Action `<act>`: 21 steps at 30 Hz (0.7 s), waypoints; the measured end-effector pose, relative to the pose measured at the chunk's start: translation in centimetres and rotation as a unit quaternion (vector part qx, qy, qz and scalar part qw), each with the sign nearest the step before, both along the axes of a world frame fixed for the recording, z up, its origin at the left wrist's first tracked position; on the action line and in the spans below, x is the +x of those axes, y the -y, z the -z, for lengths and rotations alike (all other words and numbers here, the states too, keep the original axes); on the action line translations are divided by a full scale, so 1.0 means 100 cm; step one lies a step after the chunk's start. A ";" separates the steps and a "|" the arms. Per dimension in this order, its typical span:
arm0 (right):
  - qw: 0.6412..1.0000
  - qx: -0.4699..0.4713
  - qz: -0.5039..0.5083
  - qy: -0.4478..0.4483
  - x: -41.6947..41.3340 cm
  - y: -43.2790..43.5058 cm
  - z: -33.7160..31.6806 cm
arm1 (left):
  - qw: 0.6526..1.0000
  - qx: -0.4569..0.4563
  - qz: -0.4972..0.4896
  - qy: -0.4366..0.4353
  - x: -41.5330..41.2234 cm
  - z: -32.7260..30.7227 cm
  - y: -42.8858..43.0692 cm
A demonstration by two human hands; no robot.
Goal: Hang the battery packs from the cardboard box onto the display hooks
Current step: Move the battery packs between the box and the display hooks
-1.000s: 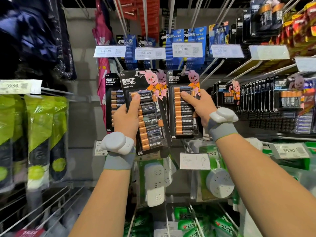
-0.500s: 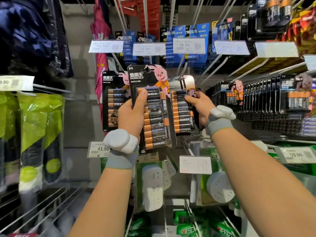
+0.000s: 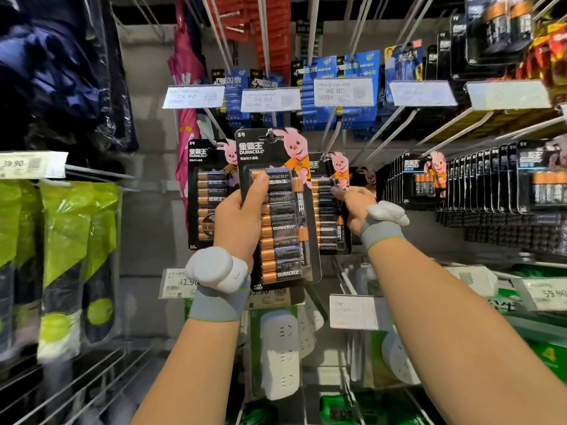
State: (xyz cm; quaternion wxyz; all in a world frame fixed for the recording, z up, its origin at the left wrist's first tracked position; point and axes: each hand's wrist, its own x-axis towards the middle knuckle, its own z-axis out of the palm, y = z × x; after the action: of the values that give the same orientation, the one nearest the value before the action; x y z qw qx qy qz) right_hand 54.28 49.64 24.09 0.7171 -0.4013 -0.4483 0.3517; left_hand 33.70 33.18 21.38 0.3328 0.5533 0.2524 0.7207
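Now that the Duracell pack [image 3: 326, 222] our right hand [image 3: 352, 207] pinches looks hooked, our left hand [image 3: 241, 223] grips the nine-o'clock pack [image 3: 280, 210].

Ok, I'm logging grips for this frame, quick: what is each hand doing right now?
Left hand: holding the front battery pack, thumb across its face.
Right hand: holding the rear battery pack by its right edge.

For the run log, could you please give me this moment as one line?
left grip: holds battery pack | right grip: holds second pack | second pack on hook: unclear
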 end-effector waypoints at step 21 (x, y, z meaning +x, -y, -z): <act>0.989 0.040 0.076 0.120 -0.004 0.023 0.003 | 1.000 -0.002 -0.011 0.004 0.000 -0.001 0.001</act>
State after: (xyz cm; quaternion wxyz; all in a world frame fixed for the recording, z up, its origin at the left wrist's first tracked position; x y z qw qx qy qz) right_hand 53.84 47.33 23.75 0.6979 -0.4450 -0.5131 0.2272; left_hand 33.71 33.12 21.44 0.3269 0.5470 0.2581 0.7261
